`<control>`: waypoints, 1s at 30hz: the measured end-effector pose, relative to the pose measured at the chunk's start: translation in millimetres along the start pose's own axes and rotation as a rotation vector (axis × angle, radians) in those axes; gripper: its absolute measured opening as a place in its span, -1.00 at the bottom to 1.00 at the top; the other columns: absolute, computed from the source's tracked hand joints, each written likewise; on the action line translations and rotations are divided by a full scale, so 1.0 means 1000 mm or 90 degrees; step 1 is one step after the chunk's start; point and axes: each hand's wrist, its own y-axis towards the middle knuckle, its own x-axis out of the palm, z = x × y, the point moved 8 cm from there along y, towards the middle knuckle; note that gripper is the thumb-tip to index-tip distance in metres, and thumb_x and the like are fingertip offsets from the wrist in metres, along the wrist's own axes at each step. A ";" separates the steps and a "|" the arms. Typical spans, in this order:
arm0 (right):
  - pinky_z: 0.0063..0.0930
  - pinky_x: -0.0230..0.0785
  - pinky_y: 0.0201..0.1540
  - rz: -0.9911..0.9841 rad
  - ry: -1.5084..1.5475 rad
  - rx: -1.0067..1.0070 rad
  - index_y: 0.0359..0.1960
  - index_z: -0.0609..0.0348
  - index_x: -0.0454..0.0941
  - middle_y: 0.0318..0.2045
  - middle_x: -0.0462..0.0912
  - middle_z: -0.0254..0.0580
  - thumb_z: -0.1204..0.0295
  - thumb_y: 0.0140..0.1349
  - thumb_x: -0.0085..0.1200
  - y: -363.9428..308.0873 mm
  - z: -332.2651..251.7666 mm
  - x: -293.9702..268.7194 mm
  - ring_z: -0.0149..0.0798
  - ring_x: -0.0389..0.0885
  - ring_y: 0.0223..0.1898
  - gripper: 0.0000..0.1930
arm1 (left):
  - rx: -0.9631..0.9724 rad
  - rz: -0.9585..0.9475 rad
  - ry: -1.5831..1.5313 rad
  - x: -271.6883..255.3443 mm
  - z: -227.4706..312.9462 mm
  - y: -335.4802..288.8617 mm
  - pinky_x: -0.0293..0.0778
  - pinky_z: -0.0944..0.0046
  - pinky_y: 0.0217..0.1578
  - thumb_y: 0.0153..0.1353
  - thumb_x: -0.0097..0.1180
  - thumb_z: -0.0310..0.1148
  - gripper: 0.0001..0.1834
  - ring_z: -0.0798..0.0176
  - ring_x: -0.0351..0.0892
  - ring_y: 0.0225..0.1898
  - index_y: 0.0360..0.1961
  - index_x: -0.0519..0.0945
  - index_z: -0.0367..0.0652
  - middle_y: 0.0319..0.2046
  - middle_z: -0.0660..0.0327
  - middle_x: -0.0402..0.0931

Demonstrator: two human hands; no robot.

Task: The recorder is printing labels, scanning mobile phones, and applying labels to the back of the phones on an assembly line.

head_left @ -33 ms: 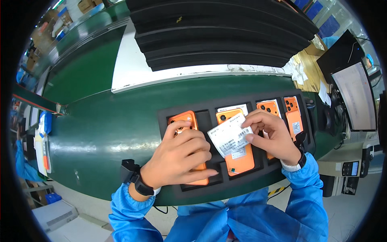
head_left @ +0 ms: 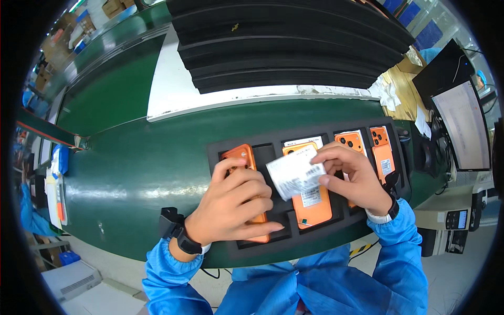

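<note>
R hand [head_left: 354, 176]: pinches white label [head_left: 290, 173] by one edge, presumably keeping its face uncovered | L hand [head_left: 231, 202]: over orange phone [head_left: 243, 152] (clamped? cannot tell)

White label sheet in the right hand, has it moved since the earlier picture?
Yes, the sheet shifted slightly left and upward in view, against the black tray.
</note>
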 end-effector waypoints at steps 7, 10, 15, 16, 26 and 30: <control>-0.45 0.65 0.08 -0.195 0.064 0.069 0.42 0.24 0.52 0.29 0.49 -0.02 0.55 0.44 0.24 0.029 -0.026 0.071 -0.29 0.73 0.09 -0.48 | 0.043 0.177 -0.009 -0.020 -0.003 -0.029 0.32 -0.18 0.22 0.01 0.63 0.11 -0.51 0.11 0.62 -0.16 -0.36 0.64 0.00 -0.33 0.31 0.63; -0.42 0.65 0.07 -0.209 -0.162 0.038 0.38 0.19 0.58 0.26 0.53 -0.01 0.53 0.44 0.25 0.036 -0.028 0.070 -0.28 0.72 0.11 -0.52 | 0.039 0.174 -0.013 -0.020 -0.003 -0.028 0.33 -0.17 0.21 0.03 0.63 0.08 -0.53 0.11 0.62 -0.13 -0.37 0.64 0.00 -0.32 0.31 0.64; -0.16 0.59 0.17 -0.040 -0.465 -0.275 0.26 0.18 0.64 0.18 0.64 -0.04 0.33 0.32 0.37 0.027 -0.058 0.062 -0.02 0.71 0.13 -0.51 | 0.026 0.165 -0.023 -0.023 0.000 -0.025 0.37 -0.11 0.18 -0.02 0.65 0.00 -0.56 0.11 0.63 -0.11 -0.44 0.62 0.00 -0.30 0.31 0.64; -0.16 0.59 0.17 -0.032 -0.465 -0.275 0.26 0.18 0.64 0.18 0.64 -0.04 0.33 0.32 0.37 0.024 -0.058 0.067 -0.02 0.71 0.13 -0.51 | 0.027 0.162 -0.025 -0.022 0.000 -0.024 0.37 -0.12 0.19 -0.02 0.64 0.00 -0.56 0.10 0.63 -0.09 -0.43 0.64 -0.02 -0.29 0.30 0.64; 0.05 0.34 0.42 -0.014 -0.467 -0.332 0.21 0.29 0.59 0.18 0.67 0.04 0.34 0.35 0.26 -0.009 -0.056 0.041 0.04 0.61 0.26 -0.55 | -0.032 0.111 -0.002 -0.017 0.014 -0.026 0.40 -0.18 0.26 0.11 0.49 -0.31 -0.77 -0.02 0.67 0.09 -0.25 0.73 -0.13 -0.11 0.18 0.72; -0.10 0.54 0.22 0.194 -0.437 -0.113 0.19 0.32 0.61 0.04 0.72 0.11 0.44 0.35 0.23 -0.067 -0.035 -0.070 0.17 0.70 0.11 -0.60 | -0.291 0.211 -0.022 -0.025 0.016 -0.050 0.52 0.04 0.10 0.17 0.40 -0.52 -0.69 -0.06 0.61 0.06 -0.05 0.67 -0.25 -0.02 0.01 0.62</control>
